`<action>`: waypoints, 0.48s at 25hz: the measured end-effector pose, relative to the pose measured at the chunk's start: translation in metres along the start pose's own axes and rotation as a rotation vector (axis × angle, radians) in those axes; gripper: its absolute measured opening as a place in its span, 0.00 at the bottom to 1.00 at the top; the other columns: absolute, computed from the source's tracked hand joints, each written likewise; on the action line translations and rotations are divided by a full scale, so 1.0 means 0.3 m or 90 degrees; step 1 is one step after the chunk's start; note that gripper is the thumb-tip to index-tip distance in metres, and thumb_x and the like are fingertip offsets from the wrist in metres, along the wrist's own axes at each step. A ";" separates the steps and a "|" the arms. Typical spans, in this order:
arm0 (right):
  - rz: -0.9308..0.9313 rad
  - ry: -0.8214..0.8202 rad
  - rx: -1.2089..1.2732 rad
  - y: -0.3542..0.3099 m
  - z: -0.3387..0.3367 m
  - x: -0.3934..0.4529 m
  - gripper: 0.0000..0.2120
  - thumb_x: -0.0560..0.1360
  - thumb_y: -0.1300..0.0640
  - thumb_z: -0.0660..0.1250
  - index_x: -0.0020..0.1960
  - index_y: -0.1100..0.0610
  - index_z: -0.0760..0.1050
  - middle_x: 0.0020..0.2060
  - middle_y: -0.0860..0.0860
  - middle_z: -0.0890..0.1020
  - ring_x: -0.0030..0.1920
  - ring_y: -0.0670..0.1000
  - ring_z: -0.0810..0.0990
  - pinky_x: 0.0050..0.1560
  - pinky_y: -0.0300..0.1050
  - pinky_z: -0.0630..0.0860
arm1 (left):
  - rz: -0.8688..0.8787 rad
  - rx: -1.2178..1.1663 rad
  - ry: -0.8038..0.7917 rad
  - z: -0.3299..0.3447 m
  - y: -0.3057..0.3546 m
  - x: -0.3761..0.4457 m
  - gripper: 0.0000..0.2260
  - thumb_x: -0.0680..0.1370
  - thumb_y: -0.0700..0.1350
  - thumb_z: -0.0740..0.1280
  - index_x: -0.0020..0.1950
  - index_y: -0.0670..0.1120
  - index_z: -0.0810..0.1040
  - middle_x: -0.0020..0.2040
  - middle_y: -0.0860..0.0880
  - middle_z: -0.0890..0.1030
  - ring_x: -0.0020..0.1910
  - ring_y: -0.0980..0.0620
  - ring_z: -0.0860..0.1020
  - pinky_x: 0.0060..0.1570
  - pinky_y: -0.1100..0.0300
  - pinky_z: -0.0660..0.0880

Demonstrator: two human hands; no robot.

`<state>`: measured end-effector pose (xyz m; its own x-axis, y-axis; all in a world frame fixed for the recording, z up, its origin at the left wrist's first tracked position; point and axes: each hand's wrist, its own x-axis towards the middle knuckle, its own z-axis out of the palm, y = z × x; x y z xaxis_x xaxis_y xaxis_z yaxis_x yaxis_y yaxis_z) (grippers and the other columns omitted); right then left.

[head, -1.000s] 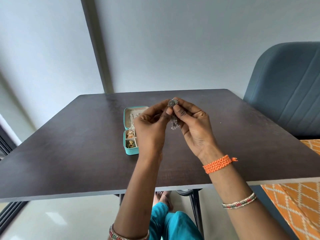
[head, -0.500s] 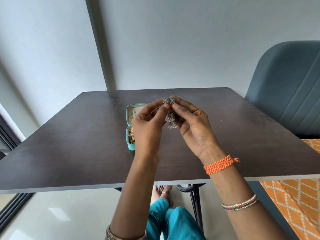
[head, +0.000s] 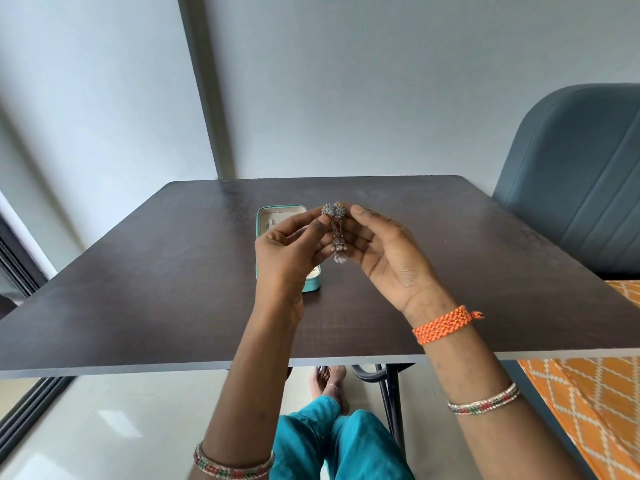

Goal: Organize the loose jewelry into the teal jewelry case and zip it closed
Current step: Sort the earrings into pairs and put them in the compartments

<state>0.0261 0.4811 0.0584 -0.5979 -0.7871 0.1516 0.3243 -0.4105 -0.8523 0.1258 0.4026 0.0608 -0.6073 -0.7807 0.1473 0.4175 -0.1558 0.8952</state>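
Currently, left hand pinches the paired silver earrings above the table; right hand is relaxed, fingers touching them. Teal jewelry case lies unzipped behind. Next: lower earrings into a free compartment.

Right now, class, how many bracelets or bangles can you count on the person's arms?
3: an orange braided band on the right wrist, a beaded bangle further up that forearm, and another beaded bangle on the left forearm. More may be out of frame.

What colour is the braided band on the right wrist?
Orange; the braided band shows clearly in the head view.
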 end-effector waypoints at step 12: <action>0.011 0.085 -0.178 0.078 -0.017 0.005 0.05 0.73 0.67 0.68 0.46 0.60 0.81 0.36 0.52 0.85 0.37 0.47 0.83 0.41 0.39 0.81 | 0.074 0.214 -0.010 -0.073 -0.090 0.013 0.05 0.75 0.37 0.69 0.43 0.45 0.82 0.32 0.52 0.83 0.32 0.58 0.80 0.38 0.66 0.77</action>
<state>0.0292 0.4727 0.0361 -0.6907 -0.7181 0.0845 0.1318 -0.2400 -0.9618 0.1269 0.3906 0.0281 -0.5802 -0.7716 0.2608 0.2400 0.1440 0.9600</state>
